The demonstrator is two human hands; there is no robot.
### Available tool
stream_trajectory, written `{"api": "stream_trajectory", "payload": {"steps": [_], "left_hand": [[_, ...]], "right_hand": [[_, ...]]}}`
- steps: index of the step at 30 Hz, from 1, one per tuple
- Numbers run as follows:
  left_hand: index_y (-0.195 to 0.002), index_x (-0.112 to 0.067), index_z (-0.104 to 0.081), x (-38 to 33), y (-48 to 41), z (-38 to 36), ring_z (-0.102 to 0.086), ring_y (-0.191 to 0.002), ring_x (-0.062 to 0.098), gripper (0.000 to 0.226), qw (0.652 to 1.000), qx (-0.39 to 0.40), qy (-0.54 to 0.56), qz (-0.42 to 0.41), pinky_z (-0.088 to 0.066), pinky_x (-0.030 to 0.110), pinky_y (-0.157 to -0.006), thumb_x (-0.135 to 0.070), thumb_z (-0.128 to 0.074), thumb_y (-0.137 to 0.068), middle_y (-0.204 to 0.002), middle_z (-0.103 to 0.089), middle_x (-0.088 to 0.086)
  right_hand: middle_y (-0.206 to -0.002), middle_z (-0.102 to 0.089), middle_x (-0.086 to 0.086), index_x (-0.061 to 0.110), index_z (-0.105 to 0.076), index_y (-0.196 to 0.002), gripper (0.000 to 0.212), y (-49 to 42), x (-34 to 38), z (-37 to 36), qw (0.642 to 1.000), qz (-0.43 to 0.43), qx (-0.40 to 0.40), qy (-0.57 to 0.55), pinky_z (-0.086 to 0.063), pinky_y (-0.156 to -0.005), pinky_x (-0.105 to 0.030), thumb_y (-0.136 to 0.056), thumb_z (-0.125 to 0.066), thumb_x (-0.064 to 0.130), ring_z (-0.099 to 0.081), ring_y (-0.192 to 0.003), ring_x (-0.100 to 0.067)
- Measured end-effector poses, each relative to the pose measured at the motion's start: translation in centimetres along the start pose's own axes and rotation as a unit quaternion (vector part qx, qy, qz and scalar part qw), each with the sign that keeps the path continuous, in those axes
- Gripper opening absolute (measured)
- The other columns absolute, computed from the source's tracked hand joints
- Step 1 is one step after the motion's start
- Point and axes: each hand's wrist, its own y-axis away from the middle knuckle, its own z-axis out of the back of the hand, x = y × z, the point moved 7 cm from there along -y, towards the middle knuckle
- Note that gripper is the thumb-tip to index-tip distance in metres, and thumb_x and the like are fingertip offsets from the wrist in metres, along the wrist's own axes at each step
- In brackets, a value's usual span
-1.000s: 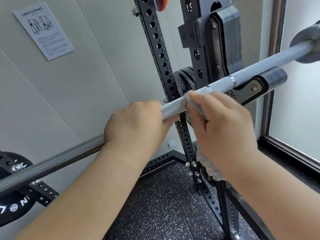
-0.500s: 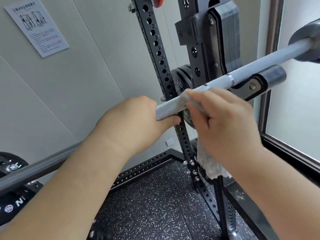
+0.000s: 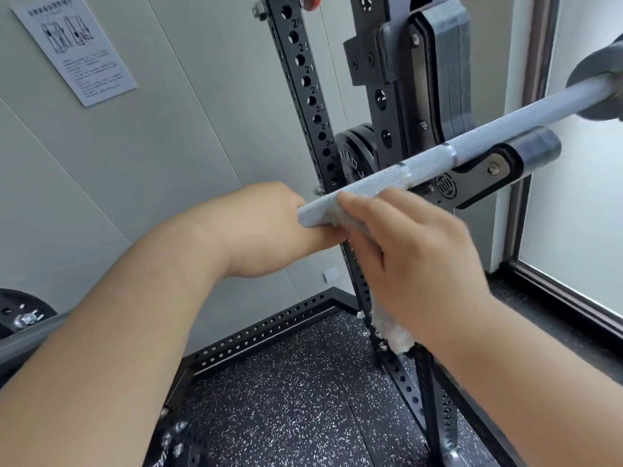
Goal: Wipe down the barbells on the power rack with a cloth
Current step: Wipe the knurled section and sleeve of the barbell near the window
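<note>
Head view: barbell [image 3: 472, 146] lies across the power rack [image 3: 303, 79], resting in a black hook [image 3: 472, 183] on the right.
Long axis: slants from lower left up to upper right, where its thick sleeve end meets the frame edge.
Left hand [image 3: 266, 230]: fingers curled round the knurled shaft, thumb beneath.
Right hand [image 3: 414, 257]: just beside the left, fingers wrapped over the bar, clasping the cloth [image 3: 392, 335] against it; slightly blurred.
Cloth: pale and fluffy, its loose end hanging below the right wrist.
Wall: printed sheet [image 3: 76, 48] at upper left.

Printed sheet [image 3: 72, 50] on grey wall [image 3: 168, 146] (text unreadable); speckled floor mat [image 3: 286, 399]; frosted window [image 3: 580, 197].
</note>
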Motion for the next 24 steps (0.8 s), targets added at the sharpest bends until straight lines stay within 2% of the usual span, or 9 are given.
{"api": "stream_trajectory", "payload": {"steps": [2,5,8,10,12,14,17,20,24], "left_hand": [[-0.067,-0.015,-0.047,0.1,0.2,0.2,-0.038,-0.042,0.013,0.062,1.000,-0.002,-0.009,0.004,-0.031,0.028,-0.050,-0.073,-0.055,-0.086,-0.044,-0.043,-0.009],[-0.070,-0.018,-0.050,-0.2,1.0,0.1,-0.051,-0.049,0.013,0.057,0.998,-0.052,-0.030,0.020,-0.037,0.028,-0.051,-0.072,-0.058,-0.085,-0.053,-0.053,-0.008],[-0.084,-0.027,-0.047,-0.5,2.8,0.0,-0.056,-0.069,0.021,0.051,0.969,-0.203,-0.134,0.034,-0.042,0.033,-0.058,-0.078,-0.054,-0.083,-0.074,-0.058,-0.009],[-0.095,-0.029,-0.046,-1.2,4.1,-0.5,-0.057,-0.081,0.027,0.047,0.940,-0.299,-0.160,0.015,-0.037,0.035,-0.063,-0.073,-0.058,-0.083,-0.086,-0.060,-0.007],[-0.103,-0.026,-0.046,-2.0,4.8,-1.4,-0.059,-0.090,0.031,0.050,0.927,-0.338,-0.163,0.007,-0.038,0.040,-0.069,-0.066,-0.067,-0.080,-0.095,-0.061,-0.001],[-0.103,-0.024,-0.044,-2.4,4.9,-2.1,-0.060,-0.089,0.034,0.052,0.921,-0.348,-0.173,0.016,-0.038,0.041,-0.071,-0.059,-0.073,-0.078,-0.094,-0.061,0.004],[-0.090,-0.025,-0.035,-2.3,4.3,-1.3,-0.060,-0.071,0.035,0.047,0.916,-0.349,-0.198,0.019,-0.031,0.035,-0.059,-0.053,-0.072,-0.084,-0.077,-0.058,0.004],[-0.080,-0.023,-0.035,-1.7,3.3,-0.2,-0.039,-0.050,0.028,0.040,0.919,-0.328,-0.210,0.054,-0.019,0.027,-0.049,-0.050,-0.060,-0.095,-0.059,-0.037,-0.003],[-0.074,-0.022,-0.039,-1.1,1.6,-0.3,-0.045,-0.059,0.030,0.039,0.946,-0.258,-0.182,0.075,-0.029,0.028,-0.051,-0.049,-0.051,-0.100,-0.063,-0.042,-0.002]], "right_hand": [[-0.076,-0.061,0.010,0.015,-0.078,-0.107,0.017,-1.0,-1.6,1.1,0.999,-0.038,-0.018,-0.010,-0.044,-0.059,-0.020,-0.103,-0.063,0.022,-0.050,-0.064,-0.009],[-0.077,-0.064,0.004,0.013,-0.077,-0.108,0.017,-0.4,-1.4,0.8,0.999,-0.049,-0.010,-0.018,-0.048,-0.059,-0.029,-0.103,-0.063,0.021,-0.054,-0.065,-0.015],[-0.074,-0.062,0.000,0.010,-0.077,-0.111,0.020,0.5,-0.4,0.1,1.000,-0.012,0.009,-0.010,-0.049,-0.050,-0.039,-0.104,-0.062,0.023,-0.054,-0.058,-0.020],[-0.074,-0.062,0.002,0.012,-0.077,-0.109,0.019,-0.1,-1.9,1.1,0.999,-0.043,-0.018,-0.010,-0.049,-0.054,-0.034,-0.104,-0.062,0.023,-0.053,-0.061,-0.017],[-0.072,-0.057,0.005,0.012,-0.077,-0.108,0.016,-0.4,-2.1,1.5,0.998,-0.056,-0.029,-0.012,-0.043,-0.055,-0.028,-0.103,-0.063,0.019,-0.048,-0.061,-0.014],[-0.071,-0.055,0.003,0.010,-0.077,-0.107,0.016,0.4,-0.4,0.4,1.000,-0.027,-0.004,-0.010,-0.043,-0.052,-0.034,-0.102,-0.063,0.015,-0.046,-0.058,-0.019],[-0.073,-0.061,0.000,0.012,-0.077,-0.108,0.015,0.8,-0.3,0.2,1.000,-0.003,0.008,-0.006,-0.048,-0.049,-0.039,-0.102,-0.064,0.019,-0.052,-0.057,-0.021],[-0.074,-0.061,0.000,0.012,-0.077,-0.110,0.018,0.0,-2.7,1.6,0.998,-0.056,-0.032,-0.009,-0.047,-0.057,-0.032,-0.103,-0.063,0.020,-0.053,-0.063,-0.018],[-0.073,-0.060,-0.004,0.007,-0.076,-0.112,0.021,1.0,-0.5,-0.1,1.000,-0.012,-0.008,-0.001,-0.047,-0.050,-0.040,-0.104,-0.061,0.019,-0.051,-0.057,-0.025]]}}
